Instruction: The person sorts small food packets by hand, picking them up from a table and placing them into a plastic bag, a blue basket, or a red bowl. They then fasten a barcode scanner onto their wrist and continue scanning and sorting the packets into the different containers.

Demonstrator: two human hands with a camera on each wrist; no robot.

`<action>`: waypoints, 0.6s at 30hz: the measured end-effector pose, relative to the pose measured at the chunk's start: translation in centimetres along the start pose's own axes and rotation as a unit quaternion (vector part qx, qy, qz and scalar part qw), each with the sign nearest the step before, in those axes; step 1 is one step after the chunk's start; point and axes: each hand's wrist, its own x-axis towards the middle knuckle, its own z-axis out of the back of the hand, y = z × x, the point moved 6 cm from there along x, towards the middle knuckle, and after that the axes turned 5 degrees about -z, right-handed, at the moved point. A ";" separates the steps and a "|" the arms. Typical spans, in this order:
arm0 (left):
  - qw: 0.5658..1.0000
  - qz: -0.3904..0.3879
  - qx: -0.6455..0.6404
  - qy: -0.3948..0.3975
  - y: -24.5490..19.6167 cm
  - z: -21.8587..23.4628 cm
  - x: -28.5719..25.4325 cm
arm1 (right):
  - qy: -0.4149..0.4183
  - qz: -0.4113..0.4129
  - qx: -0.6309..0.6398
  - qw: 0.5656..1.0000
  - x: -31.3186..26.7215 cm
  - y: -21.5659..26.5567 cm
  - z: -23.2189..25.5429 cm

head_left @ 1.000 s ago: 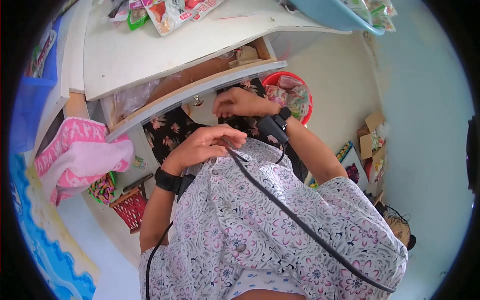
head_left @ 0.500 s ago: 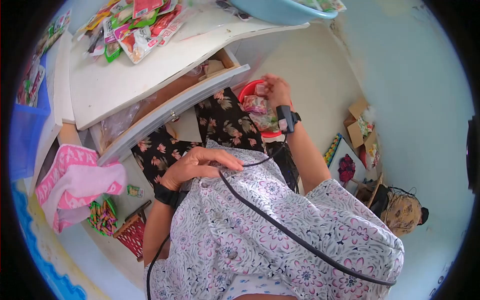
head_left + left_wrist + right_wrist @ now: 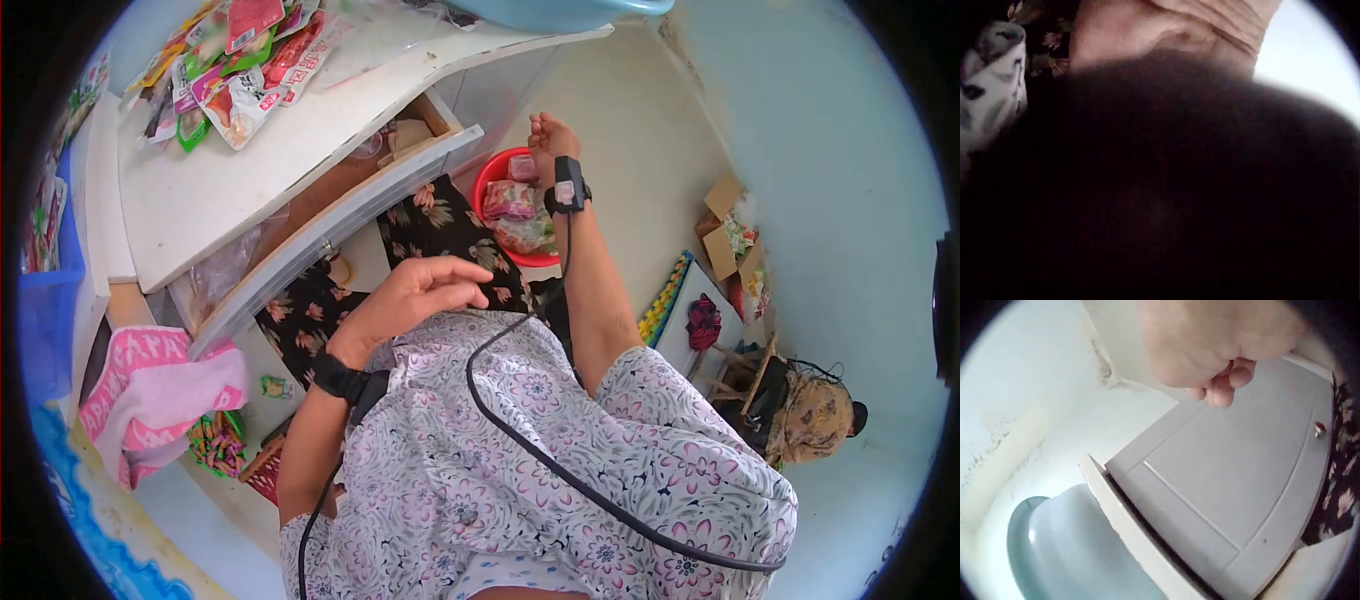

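My left hand [image 3: 425, 292] hovers before the lap, fingers loosely bent and nothing between them. In the left wrist view only the skin near the wrist [image 3: 1172, 31] shows; the rest is dark. My right hand [image 3: 555, 138] is stretched out over the floor beside a red basin [image 3: 483, 188]. Packaged food bags [image 3: 510, 200] fill that basin. The right wrist view has the right hand [image 3: 1210, 344] with loosely curled fingers and no object in them, in front of a grey cabinet door [image 3: 1222, 450]. A black cable [image 3: 480, 375] runs from the right wrist across the floral shirt.
An open drawer [image 3: 340, 235] juts out above the knees, plastic bags inside. Snack packets [image 3: 235, 85] lie piled on the white desk [image 3: 200, 200], with a blue basin [image 3: 540, 12] at its far edge. A pink towel [image 3: 165, 395] hangs left. Cardboard boxes [image 3: 722, 235] stand right.
My right hand has moved from near the drawer out to the right, past the red basin. The cable that lay at my left fingertips has slid off to the right. The view has shifted.
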 end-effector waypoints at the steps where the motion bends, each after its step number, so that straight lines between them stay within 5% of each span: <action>1: 1.000 -0.015 0.010 -0.012 0.1 0.4 0.7 | 0.007 -0.015 0.015 1.000 -0.3 0.1 -0.7; 12: 0.996 0.025 -0.005 -0.088 2.6 1.0 9.0 | 0.070 -0.086 0.267 0.957 0.3 -0.3 -2.8; 18: 0.992 0.126 -0.009 0.019 3.7 -2.9 9.3 | 0.012 -0.067 0.267 0.961 3.3 -0.2 -1.0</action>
